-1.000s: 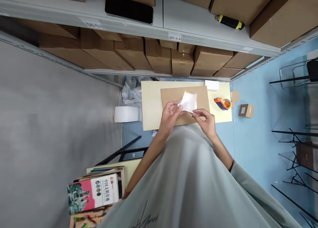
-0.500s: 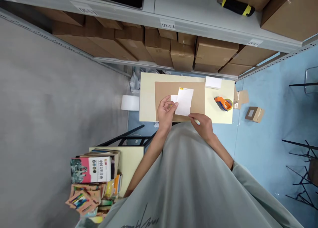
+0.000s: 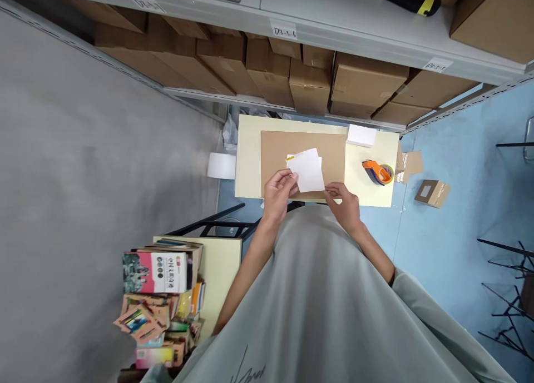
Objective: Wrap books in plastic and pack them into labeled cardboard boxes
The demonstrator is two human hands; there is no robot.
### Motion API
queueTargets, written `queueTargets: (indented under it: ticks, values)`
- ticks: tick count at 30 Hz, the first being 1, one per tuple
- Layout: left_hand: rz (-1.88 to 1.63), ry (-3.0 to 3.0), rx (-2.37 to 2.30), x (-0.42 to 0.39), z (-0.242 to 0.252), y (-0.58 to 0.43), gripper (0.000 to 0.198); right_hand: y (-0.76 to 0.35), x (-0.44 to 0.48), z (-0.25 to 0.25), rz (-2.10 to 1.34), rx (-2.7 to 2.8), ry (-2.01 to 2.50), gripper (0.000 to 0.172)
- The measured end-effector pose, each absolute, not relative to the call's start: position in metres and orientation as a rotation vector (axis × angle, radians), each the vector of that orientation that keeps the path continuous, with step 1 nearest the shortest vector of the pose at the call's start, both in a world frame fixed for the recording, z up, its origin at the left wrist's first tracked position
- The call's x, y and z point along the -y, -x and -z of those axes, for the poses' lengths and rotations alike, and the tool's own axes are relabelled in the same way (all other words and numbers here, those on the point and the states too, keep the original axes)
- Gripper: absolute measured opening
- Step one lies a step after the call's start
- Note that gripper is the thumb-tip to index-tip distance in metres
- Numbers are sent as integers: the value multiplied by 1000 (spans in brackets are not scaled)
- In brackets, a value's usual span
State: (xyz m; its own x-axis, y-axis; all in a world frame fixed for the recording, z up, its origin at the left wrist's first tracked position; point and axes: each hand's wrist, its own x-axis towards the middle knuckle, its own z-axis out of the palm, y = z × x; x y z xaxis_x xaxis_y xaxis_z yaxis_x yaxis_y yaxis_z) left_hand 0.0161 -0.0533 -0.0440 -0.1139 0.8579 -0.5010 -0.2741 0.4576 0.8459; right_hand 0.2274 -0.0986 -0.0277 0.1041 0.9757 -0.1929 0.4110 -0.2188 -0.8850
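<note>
Pale yellow bench, a flat brown cardboard sheet across its middle, an orange tape dispenser toward the right end, a white block, perhaps a paper stack, at the far edge

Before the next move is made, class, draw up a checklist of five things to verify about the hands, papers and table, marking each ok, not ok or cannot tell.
1. Left hand has hold of the papers: ok, pinched at their lower left.
2. Right hand grips them too: cannot tell; its fingertips are at the lower right corner.
3. Paper edges lined up: not ok, the corners are offset.
4. Cardboard lying on the table: ok.
5. Tape dispenser clear of both hands: ok, off to the right.
</note>
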Motion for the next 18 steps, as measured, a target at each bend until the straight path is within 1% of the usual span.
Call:
queueTargets:
  ticks: [2, 7, 9, 12, 18]
  values:
    - [-1101, -594, -1373, 53, 45, -14, 55, -227, 97, 31, -1163, 1195, 1739, 32]
    - [-1190, -578, -1328, 51, 42, -8, 50, -219, 89, 39, -1436, 871, 1632, 62]
    - [-1173, -527, -1257, 51, 38, -7, 51, -210, 87, 38, -1513, 829, 1586, 68]
    - [-1129, -465, -1166, 53, 33, -9, 51, -195, 84, 32, -1545, 781, 1586, 69]
    - [-1081, -404, -1052, 59, 32, -9, 52, -173, 77, 24, -1479, 767, 1610, 61]
